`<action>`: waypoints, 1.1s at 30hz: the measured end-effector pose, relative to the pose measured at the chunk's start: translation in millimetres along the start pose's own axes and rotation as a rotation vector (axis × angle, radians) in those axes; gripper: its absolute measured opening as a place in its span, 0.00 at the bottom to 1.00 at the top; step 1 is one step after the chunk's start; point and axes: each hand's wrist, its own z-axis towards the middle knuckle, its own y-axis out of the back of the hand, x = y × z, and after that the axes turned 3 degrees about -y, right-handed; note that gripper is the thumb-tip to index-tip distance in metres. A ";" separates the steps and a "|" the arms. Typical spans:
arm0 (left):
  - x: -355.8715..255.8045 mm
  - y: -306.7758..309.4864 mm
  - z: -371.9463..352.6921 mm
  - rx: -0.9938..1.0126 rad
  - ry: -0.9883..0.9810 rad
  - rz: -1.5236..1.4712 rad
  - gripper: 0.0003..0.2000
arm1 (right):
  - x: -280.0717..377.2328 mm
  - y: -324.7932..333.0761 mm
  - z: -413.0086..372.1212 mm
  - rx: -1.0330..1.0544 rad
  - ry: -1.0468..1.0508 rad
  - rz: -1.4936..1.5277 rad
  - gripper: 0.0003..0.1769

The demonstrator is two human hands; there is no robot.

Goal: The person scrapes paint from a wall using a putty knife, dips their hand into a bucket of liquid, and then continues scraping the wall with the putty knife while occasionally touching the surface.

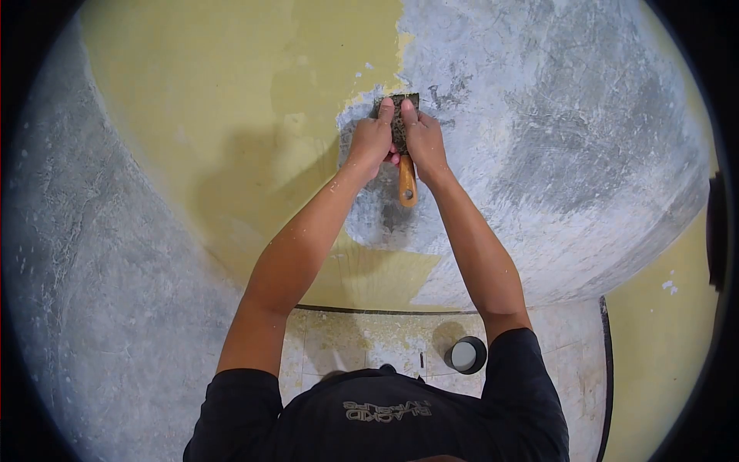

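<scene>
Both my hands are closed on a scraper [399, 131] with a wide, stained metal blade and a wooden handle that hangs downward. My left hand [372, 140] grips the blade's left side, its thumb flat along the metal. On the opposite side my right hand [426, 142] holds it the same way. The blade's upper edge meets the wall where yellow paint [231, 77] borders bare grey plaster [554, 138]. Torn paint edges and small pale flakes show just above and left of the blade.
Below the wall runs a dark skirting line [369, 311]. The tiled floor [335, 346] is strewn with paint chips. A dark round container [475, 356] with pale contents stands near my right arm. Another grey wall [100, 269] rises at left, a yellow one [666, 331] at right.
</scene>
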 end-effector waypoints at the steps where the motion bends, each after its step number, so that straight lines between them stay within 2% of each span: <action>1: 1.2 0.7 0.6 -0.017 0.004 0.015 0.32 | -4.2 -2.1 4.5 -0.013 -0.001 0.001 0.26; 4: -4.2 5.5 0.7 -0.045 -0.086 0.126 0.32 | -4.2 -11.7 7.5 -0.104 0.085 -0.018 0.28; 7: -13.6 11.5 -8.8 -0.029 -0.065 0.188 0.30 | -5.0 -24.3 2.4 -0.159 0.003 0.126 0.28; 11: -14.0 9.1 -0.8 -0.043 -0.035 0.171 0.29 | -3.2 -28.4 12.3 -0.302 0.030 -0.068 0.27; 13: -5.2 8.4 0.7 -0.005 -0.046 0.053 0.29 | -11.4 -26.3 8.5 -0.344 0.014 -0.146 0.27; 16: 19.8 2.5 26.5 -0.054 -0.145 0.135 0.29 | -6.9 -25.5 16.0 -0.356 0.161 -0.223 0.26; 19: 3.6 2.0 10.5 -0.017 -0.061 -0.002 0.30 | 9.4 -25.5 2.8 -0.314 0.105 -0.227 0.27; 23: 13.6 -4.4 18.3 -0.051 -0.094 -0.048 0.31 | 18.8 -27.0 -5.9 -0.297 0.053 -0.221 0.27; 25: 22.0 -5.1 28.1 -0.116 -0.097 0.173 0.35 | 15.0 -26.6 -3.0 -0.310 0.063 -0.238 0.27; 26: 20.5 -2.3 25.5 -0.122 -0.096 0.169 0.35 | 6.3 -28.6 0.5 -0.347 0.105 -0.199 0.27; 28: 6.7 2.4 19.3 -0.173 -0.182 0.366 0.35 | -2.8 -32.2 13.4 -0.390 0.164 -0.149 0.28; 31: 6.7 3.1 20.1 -0.184 -0.175 0.352 0.35 | -15.0 -34.4 17.4 -0.411 0.157 -0.097 0.27; 33: 7.8 -2.3 16.8 -0.181 -0.144 0.266 0.35 | -3.2 -30.9 12.3 -0.402 0.169 -0.220 0.27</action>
